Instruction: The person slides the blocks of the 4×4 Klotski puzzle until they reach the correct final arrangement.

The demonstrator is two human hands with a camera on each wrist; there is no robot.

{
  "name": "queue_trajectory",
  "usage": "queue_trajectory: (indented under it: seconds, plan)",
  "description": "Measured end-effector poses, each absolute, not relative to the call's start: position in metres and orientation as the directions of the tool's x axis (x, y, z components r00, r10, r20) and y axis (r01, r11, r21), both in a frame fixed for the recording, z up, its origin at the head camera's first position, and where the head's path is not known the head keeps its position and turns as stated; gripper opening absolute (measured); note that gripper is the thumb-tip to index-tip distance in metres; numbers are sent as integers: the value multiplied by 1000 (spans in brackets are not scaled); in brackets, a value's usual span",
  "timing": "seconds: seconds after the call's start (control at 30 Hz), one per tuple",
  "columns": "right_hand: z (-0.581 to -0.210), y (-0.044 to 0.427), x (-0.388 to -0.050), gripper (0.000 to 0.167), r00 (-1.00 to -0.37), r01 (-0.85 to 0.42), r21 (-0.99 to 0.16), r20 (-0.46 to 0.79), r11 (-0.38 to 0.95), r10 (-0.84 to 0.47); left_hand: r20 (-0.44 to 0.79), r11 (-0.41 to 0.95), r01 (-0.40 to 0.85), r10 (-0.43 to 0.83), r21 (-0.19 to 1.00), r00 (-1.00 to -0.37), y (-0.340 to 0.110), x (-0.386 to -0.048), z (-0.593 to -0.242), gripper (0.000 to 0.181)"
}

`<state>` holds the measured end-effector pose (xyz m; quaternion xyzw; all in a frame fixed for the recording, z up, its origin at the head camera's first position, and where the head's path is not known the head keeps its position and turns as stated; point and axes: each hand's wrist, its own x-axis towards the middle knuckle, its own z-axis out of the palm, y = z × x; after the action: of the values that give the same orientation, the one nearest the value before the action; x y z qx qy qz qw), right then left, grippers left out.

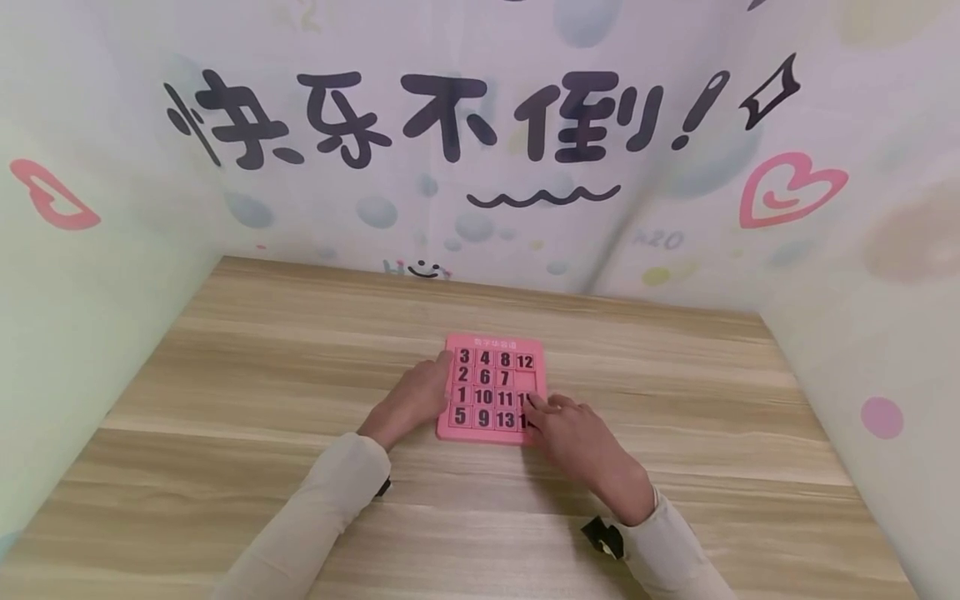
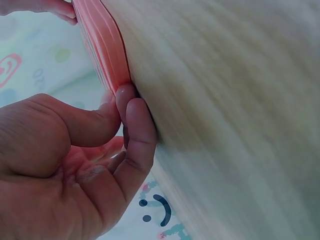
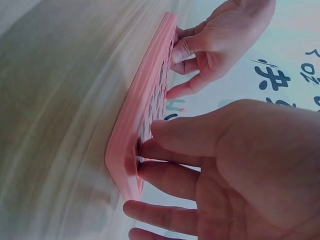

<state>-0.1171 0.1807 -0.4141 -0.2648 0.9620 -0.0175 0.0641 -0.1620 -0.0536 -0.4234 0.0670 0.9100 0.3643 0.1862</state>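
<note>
A pink number slide puzzle (image 1: 483, 434) lies flat on the table, with black numerals on its tiles. Its top row reads 3, 4, 8, 12, and the vacant slot is at the right end of the second row. My left hand (image 1: 418, 393) holds the puzzle's left edge, thumb and fingers pinching the side in the left wrist view. At the lower right, my right hand (image 1: 577, 437) touches the right-hand column with thumb and fingertips, partly covering the two lowest tiles there. In the right wrist view its fingers (image 3: 172, 180) are extended, only gently bent.
The wood-grain table (image 1: 247, 400) spreads around the puzzle. A pale printed backdrop (image 1: 525, 233) with large black characters rises behind it and along both sides. Dark bands (image 1: 603, 537) show at the sleeve cuffs.
</note>
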Motion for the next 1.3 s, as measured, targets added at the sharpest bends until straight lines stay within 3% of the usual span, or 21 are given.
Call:
queue_trajectory:
  seconds: [0.3, 0.53, 0.77, 1.3]
  plan:
    - [-415, 182, -134, 48, -878, -477, -92, 10, 874, -478, -287, 710, -24, 253, 704, -924, -53, -160, -424, 65]
    - [-420, 175, -160, 57, -893, -423, -89, -127, 902, -432, -283, 723, -11, 255, 690, -925, -53, -161, -426, 64]
    - [-417, 168, -176, 52, -883, -401, -67, -237, 914, -405, -278, 686, -11, 280, 727, -919, -56, -160, -426, 71]
    - [-420, 169, -167, 51, -879, -385, -87, -268, 919, -394, -271, 674, 0, 298, 738, -915, -56, -162, -426, 72]
